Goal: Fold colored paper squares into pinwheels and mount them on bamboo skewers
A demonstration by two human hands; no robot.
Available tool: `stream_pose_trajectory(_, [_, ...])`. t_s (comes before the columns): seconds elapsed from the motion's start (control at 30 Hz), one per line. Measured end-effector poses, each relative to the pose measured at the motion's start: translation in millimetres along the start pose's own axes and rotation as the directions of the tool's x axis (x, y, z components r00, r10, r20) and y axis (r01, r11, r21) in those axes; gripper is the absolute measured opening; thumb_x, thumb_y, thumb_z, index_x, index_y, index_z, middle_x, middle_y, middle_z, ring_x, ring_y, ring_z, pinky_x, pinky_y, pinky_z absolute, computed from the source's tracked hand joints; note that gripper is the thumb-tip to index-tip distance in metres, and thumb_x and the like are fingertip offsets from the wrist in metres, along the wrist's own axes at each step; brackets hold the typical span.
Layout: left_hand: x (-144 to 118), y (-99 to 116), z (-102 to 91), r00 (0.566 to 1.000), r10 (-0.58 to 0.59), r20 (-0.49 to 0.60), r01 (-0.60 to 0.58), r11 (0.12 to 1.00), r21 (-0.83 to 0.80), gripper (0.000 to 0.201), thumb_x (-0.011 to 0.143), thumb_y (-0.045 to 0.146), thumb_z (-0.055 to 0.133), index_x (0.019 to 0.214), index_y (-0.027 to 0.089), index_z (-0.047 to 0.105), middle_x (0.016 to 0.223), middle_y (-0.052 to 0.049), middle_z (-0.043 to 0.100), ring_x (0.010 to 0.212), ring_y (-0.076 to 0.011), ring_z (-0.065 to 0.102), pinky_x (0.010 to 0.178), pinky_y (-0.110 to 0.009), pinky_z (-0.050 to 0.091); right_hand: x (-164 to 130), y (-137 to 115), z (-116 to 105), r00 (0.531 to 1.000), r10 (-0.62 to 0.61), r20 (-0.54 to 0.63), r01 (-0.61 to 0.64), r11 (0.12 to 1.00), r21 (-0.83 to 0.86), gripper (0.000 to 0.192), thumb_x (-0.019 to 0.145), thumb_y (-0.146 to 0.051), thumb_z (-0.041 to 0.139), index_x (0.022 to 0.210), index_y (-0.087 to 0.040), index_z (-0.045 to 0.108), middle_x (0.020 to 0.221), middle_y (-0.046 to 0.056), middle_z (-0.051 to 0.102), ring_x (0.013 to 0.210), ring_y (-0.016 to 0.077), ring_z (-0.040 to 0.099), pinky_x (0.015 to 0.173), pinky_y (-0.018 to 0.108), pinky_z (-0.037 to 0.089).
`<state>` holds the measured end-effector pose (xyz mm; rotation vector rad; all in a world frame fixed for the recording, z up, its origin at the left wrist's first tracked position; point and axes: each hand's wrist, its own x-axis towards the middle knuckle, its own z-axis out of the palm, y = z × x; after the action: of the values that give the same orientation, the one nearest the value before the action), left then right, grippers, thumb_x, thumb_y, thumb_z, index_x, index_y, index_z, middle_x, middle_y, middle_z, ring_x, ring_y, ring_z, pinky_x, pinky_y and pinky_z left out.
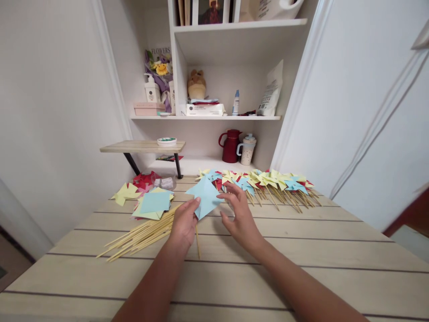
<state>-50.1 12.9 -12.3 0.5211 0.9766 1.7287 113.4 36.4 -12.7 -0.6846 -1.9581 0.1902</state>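
1. Closest to me was the wooden table [301, 268], pale, with dark lines running across it. Two bare arms reached out over it.

2. The left hand [183, 223] pinched one edge of a blue paper [205, 197] between thumb and fingers. It also seemed to hold a thin stick [197, 243] that poked down toward the person. I think the hand held both together so the paper could sit on the stick.

3. The right hand [238, 214] was spread wide and held nothing. Its fingertips were just beside the far corner of the blue paper, maybe touching it. I could not tell for sure.

4. The blue paper was lifted a little above the table, in the middle, between the two hands.

5. To the left lay a pile of sticks [140, 235], all pointing the same way, close by where a hand could grab one.

6. Just past the sticks sat a stack of paper squares [153, 205], blue on top with yellow under it. Some red and yellow scraps [134, 185] lay behind it.

7. Farther back on the right was a long row of pinwheels [268, 181], yellow, blue and red, with their sticks pointing toward the person. They were kept out of the way of the hands.

8. Farthest off were white shelves [208, 117]. A red jug [230, 145] and a speckled cup [247, 150] stood low down, and a small stuffed toy [196, 85] sat higher up.
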Motion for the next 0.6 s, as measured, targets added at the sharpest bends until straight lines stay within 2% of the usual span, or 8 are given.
stream_pose_trajectory(0.33, [3.5,-3.7,-3.1,0.998,-0.058,0.021,0.059,0.998,-0.016,0.025,0.067,0.021,0.084,0.087,0.013,0.072,0.084,-0.007,0.077,0.071,-0.015,0.07,0.067,-0.024,0.055,-0.1,7.7,2.1,1.0,0.007,-0.004,-0.007,0.998,-0.061,0.043,0.079,-0.012,0.059,0.118,-0.028,0.053,0.144,0.012,0.036,0.134,0.0326,0.041,0.102,0.054,0.043])
stream_pose_trajectory(0.43, [2.0,-3.3,-2.6,0.995,-0.075,0.068,0.077,0.997,-0.021,0.021,0.068,0.02,0.084,0.085,0.013,0.073,0.083,-0.007,0.077,0.071,-0.0152,0.069,0.067,-0.024,0.055,0.1,10.3,3.0,1.0,-0.001,-0.003,0.001,0.997,-0.072,0.041,0.08,-0.013,0.059,0.118,-0.028,0.054,0.144,0.013,0.036,0.133,0.0327,0.042,0.101,0.054,0.043])
stream_pose_trajectory(0.6, [0.6,-4.5,-0.2,0.993,-0.086,0.08,0.089,0.996,-0.027,0.017,0.067,0.019,0.084,0.077,0.013,0.072,0.081,-0.007,0.076,0.07,-0.0145,0.069,0.066,-0.023,0.055,-0.2,8.4,3.3,1.0,-0.029,-0.006,0.028,0.99,-0.138,0.038,0.082,-0.017,0.064,0.118,-0.027,0.055,0.145,0.013,0.035,0.134,0.0338,0.039,0.101,0.055,0.041])
